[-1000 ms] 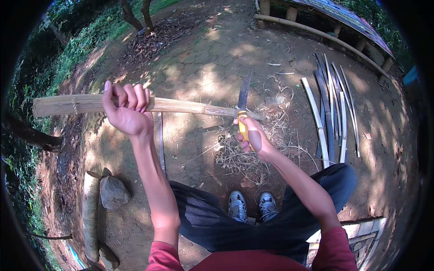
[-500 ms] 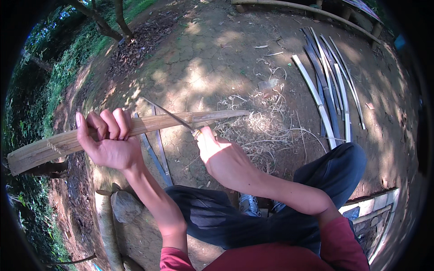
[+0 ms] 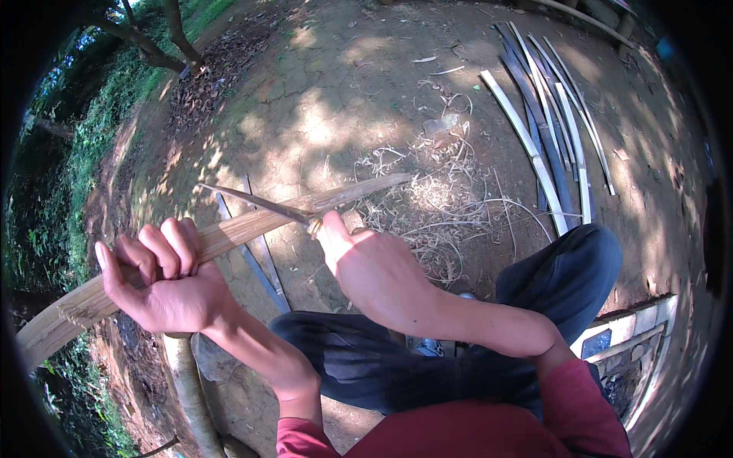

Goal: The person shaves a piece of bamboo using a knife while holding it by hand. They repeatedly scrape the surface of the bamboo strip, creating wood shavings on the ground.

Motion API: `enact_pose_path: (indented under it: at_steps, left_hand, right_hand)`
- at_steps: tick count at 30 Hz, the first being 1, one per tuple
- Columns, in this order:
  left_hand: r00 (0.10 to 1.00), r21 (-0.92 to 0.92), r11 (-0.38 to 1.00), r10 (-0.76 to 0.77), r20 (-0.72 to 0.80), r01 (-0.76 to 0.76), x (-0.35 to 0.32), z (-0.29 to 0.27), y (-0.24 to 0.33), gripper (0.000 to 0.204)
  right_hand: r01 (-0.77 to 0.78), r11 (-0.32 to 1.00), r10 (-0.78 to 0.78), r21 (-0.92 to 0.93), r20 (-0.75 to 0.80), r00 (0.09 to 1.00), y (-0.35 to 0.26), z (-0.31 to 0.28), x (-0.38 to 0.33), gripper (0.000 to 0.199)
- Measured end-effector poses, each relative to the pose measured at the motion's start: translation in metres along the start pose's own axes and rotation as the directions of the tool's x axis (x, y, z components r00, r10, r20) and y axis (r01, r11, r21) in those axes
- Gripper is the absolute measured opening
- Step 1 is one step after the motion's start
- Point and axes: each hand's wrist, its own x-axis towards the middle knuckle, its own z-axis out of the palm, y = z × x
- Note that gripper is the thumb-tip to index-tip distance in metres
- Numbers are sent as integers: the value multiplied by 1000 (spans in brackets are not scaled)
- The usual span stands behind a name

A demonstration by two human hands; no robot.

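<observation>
Long tan wooden slat (image 3: 229, 237), aslant above brown dirt ground (image 3: 263, 141). L. hand (image 3: 164, 286): fingers curled rd. slat. R. hand (image 3: 374, 263): fingers closed on thin dark-bladed knife (image 3: 258, 202), blade across slat.

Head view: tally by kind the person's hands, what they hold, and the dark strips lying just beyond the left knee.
Hands: 2 (left hand, right hand)
Knife: 1
Tan stave: 1
Dark strips beyond the left knee: 2
Total: 6
</observation>
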Motion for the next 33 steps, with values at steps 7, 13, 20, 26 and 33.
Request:
enact_pose_path:
  at_steps: [7, 13, 20, 26, 33]
  left_hand:
    - [985, -51, 999, 7, 172, 1, -17, 5, 8, 47]
    - [983, -72, 997, -14, 185, 28, -16, 10, 0, 45]
    - [963, -112, 993, 10, 270, 21, -20, 10, 4, 46]
    - [955, -101, 995, 55, 290, -26, -25, 16, 1, 50]
    - [944, 6, 996, 77, 322, -84, -29, 16, 2, 48]
  right_hand:
    - [-159, 978, 162, -138, 13, 987, 55, 9, 3, 23]
    - [-108, 994, 107, 12, 52, 993, 10, -26, -12, 22]
    - [-103, 994, 104, -24, 75, 992, 21, -25, -10, 20]
    - [-132, 991, 132, 4, 8, 991, 19, -18, -15, 20]
    - [-113, 991, 110, 66, 45, 993, 7, -29, -21, 22]
